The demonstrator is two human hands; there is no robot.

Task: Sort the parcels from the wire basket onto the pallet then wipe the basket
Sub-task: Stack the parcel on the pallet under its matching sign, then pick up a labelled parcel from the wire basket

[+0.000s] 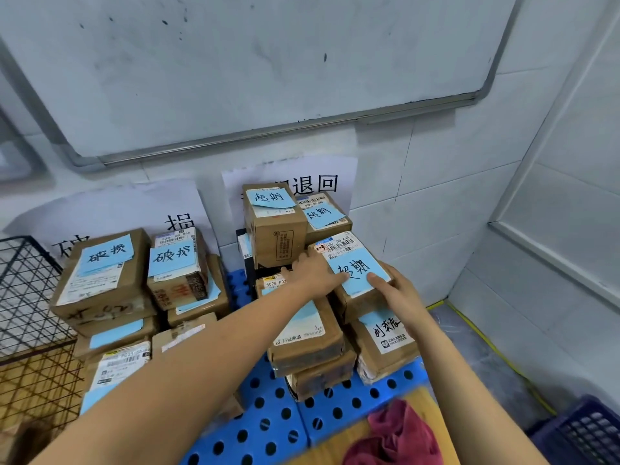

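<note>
A person sets a parcel [349,260] with a blue handwritten note on top of the right-hand stack on the blue pallet [268,421], just in front of the tiled wall. The right hand [399,293] grips its near right corner, thumb pressed on the note. The left hand [315,273] lies against its left edge with the fingers apparently straight, holding nothing. The risk lies in the footing: the boxes beneath look uneven and sit at odd angles, so a parcel let go off-centre could tip or slide towards the floor on the right. The left hand is also close to the tall box [275,226] just behind it, and a careless push could topple that box. The thumb could drag or peel the note, which seems to be the label that sorts the parcel. As for containers, the black wire basket [27,297] stands at the left edge beside the other stack of parcels [104,273]; what remains inside cannot be told through the mesh. A dark blue crate [583,434] shows only a corner at lower right, its contents out of sight. The pallet carries two groups of taped cardboard boxes, each below a paper sign [315,182] on the wall. A red cloth [396,434] lies at the near edge — probably for wiping the basket, a step not yet begun.
</note>
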